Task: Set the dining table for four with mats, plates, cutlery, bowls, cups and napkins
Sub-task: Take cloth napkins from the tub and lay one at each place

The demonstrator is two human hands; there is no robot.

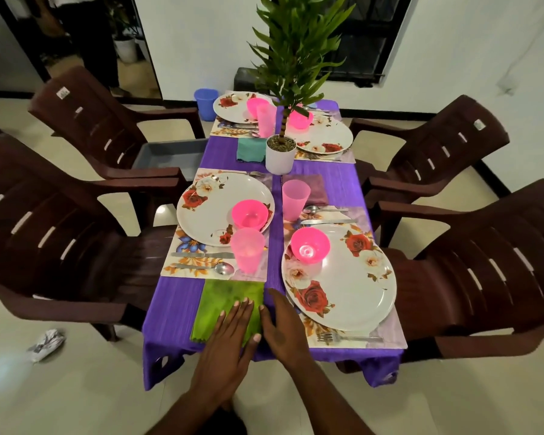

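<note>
Head view: hands (252, 331) flatten green napkin (223, 306); no legible writing.

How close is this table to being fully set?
Nearly there. All four plates carry pink bowls, with cups and cutlery beside them. The left hand is pressing the green napkin flat, right hand alongside. A fourth napkin isn't visible.

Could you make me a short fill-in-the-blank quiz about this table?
1. The left hand lies flat on a ___ napkin.
2. The tablecloth is ___.
3. Each plate carries a pink ___.
4. At the table's middle stands a potted ___.

Answers: green; purple; bowl; plant
</note>
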